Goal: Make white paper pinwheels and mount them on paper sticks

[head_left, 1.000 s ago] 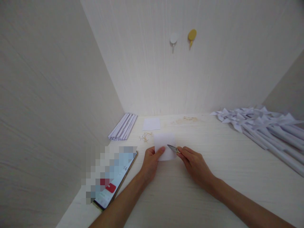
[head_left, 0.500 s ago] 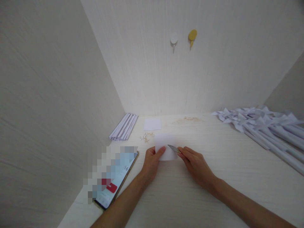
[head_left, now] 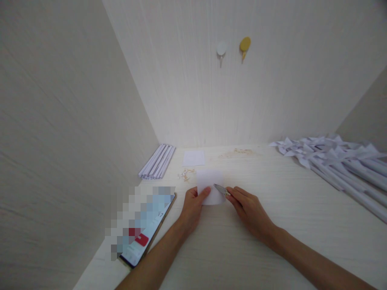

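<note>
My left hand (head_left: 192,205) pinches a small white sheet of paper (head_left: 210,177) by its left side, with the thumb lying flat across its face. In my right hand (head_left: 246,205) is a pair of scissors (head_left: 220,189), their pointed metal blades aimed left, over the paper's right part. The fingers wrap round the handles and hide them. Whether the blades touch the paper or hover in front of it I cannot tell. Behind the held sheet, another white paper piece (head_left: 194,158) lies flat on the table.
Rolled paper sticks (head_left: 157,162) lie at the left wall, and a heap of paper tubes with folded ends (head_left: 335,155) at the right. Small loose bits (head_left: 187,174) and more scraps (head_left: 242,152) are scattered behind. A phone (head_left: 148,229) rests by my left forearm. Two hooks hang on the wall.
The scissor blades have turned slightly and look broader and lighter now. Both hands and the paper stay nearly where they were. The number on the phone screen went from 16 to 17.
</note>
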`<state>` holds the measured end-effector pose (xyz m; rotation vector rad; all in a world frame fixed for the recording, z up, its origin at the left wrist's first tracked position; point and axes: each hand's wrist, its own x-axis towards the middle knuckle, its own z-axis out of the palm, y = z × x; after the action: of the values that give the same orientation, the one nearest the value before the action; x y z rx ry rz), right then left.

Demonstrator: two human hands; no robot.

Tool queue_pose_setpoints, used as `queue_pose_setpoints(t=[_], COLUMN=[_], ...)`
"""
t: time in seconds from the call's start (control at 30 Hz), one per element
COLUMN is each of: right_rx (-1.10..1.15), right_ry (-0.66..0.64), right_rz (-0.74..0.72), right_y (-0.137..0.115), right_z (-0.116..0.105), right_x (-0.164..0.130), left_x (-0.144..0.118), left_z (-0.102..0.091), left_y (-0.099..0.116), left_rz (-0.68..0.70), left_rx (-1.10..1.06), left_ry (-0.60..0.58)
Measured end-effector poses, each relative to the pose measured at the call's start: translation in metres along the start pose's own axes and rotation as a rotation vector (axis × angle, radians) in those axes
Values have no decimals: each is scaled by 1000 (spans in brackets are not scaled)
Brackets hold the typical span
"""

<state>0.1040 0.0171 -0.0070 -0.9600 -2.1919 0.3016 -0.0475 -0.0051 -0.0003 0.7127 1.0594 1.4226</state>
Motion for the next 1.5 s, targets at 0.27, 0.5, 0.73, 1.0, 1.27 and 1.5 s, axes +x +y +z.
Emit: queue_pose_setpoints(t=[0.27,0.5,0.73,1.0,1.27,1.5], right_rx=[18,21,20,-8,5,100], right_ry=[-4,-12,-29,-28,-30,87], right_rz=[-10,-9,12,7,6,92], right_y=[0,0,-1,0,0,4], right_z=[-1,0,-1,0,0,-2], right_x=[0,-1,0,-1,-1,4], left_x=[-1,1,1,1,1,0], left_z=[1,1,-1,-1,-1,2], left_y=[1,-1,-1,0,0,1], left_rz=[0,8,4,-9,-17,4], left_rx=[-2,14,37,4,5,0], left_ry=[-11,-12,-33,-34,-37,-9])
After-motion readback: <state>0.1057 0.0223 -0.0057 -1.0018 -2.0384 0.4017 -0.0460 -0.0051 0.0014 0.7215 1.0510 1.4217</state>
